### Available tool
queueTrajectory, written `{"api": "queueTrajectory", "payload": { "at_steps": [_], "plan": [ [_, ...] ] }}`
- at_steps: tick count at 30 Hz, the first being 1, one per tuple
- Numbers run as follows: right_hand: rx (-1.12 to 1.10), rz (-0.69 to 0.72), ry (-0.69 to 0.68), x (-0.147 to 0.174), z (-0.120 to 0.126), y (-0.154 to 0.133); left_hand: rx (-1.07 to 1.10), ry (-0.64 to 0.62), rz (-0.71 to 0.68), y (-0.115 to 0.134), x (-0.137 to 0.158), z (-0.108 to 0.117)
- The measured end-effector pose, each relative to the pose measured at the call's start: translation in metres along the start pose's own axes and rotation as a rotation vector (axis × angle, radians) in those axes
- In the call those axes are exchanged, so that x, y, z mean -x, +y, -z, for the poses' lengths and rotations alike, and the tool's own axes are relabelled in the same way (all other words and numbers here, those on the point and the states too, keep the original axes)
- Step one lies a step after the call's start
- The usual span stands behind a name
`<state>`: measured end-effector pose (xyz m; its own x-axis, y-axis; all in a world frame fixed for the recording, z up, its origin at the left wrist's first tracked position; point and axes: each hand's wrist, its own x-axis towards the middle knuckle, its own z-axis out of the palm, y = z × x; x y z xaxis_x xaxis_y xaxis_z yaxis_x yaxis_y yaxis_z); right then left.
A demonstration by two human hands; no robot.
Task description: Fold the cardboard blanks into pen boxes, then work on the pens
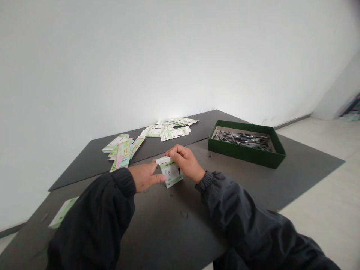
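A small white and green carton [173, 175] stands upright on the dark table in front of me, its top flap partly raised. My left hand [147, 176] grips the carton's left side, thumb on the front face and fingers behind it. My right hand [184, 159] is at the top right of the carton, with its fingers closed on the flap and upper edge. Some of the fingertips are hidden behind the carton. Whether anything is inside it cannot be seen.
A green open box [244, 153] full of pens [244, 138] stands at the right. Flat white and green cartons [176, 133] lie at the back. Colourful printed cards [123, 153] are piled at the left. Another carton [64, 212] lies near my left sleeve. A wall rises behind the table.
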<state>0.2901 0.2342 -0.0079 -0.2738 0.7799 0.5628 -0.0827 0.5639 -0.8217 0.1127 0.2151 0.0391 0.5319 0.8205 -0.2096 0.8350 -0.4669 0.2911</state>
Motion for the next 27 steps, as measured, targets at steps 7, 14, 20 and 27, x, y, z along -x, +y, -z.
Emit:
{"api": "queueTrajectory", "payload": {
  "at_steps": [7, 14, 20, 27],
  "plan": [
    [0.24, 0.202, -0.127, -0.002, 0.009, -0.014, 0.003, -0.057, -0.059, 0.0, -0.001, 0.002],
    [0.27, 0.307, -0.279, -0.006, 0.017, -0.019, 0.003, -0.082, -0.077, 0.007, 0.001, 0.003],
    [0.212, 0.236, -0.221, -0.007, 0.016, -0.013, 0.053, -0.114, -0.061, 0.009, 0.002, 0.003],
    [0.416, 0.275, -0.226, -0.005, 0.011, -0.022, -0.014, -0.092, -0.003, 0.012, 0.002, 0.003]
  ]
}}
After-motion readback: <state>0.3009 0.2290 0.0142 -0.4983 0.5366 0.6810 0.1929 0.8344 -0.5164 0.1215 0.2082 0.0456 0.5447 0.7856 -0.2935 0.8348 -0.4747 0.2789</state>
